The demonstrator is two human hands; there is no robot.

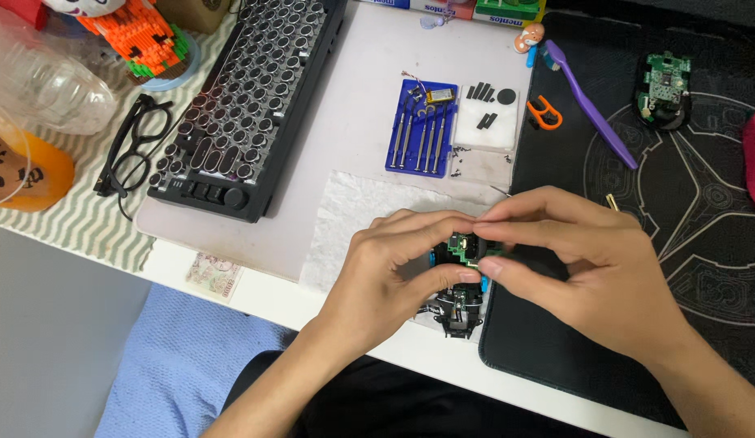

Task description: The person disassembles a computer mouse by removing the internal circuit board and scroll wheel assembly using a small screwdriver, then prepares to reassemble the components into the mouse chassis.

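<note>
A small green circuit board with blue side parts (465,250), seated in an opened black plastic mouse base (461,312), sits between both hands at the near edge of the white worktop (369,73). The left hand (394,272) curls around the board's left side, thumb below and fingers arched over the top, closed on it. The right hand (580,259) comes in from the right, its thumb and forefinger pinched narrowly together on the board's upper right corner; whether they hold a small part there cannot be told. The mouse base pokes out below the hands, just beside the worktop's front edge.

Under the hands lies a crumpled white paper towel (353,211), and to the right a black desk mat with grey line patterns (702,235) begins directly beside the board. Behind the towel, well apart from the hands, stands a blue tray of small screwdrivers (420,130) with loose dark screws scattered near it, and next to it a white pad carrying black strips (489,118). On the mat lie a purple toothbrush (592,105), an orange plastic tool (544,113) and a second mouse base with a green board (663,89). To the left, a black keyboard with round keys (240,97) and black-framed glasses (130,154) take up the far side; open room remains on the mat right of the right hand.
</note>
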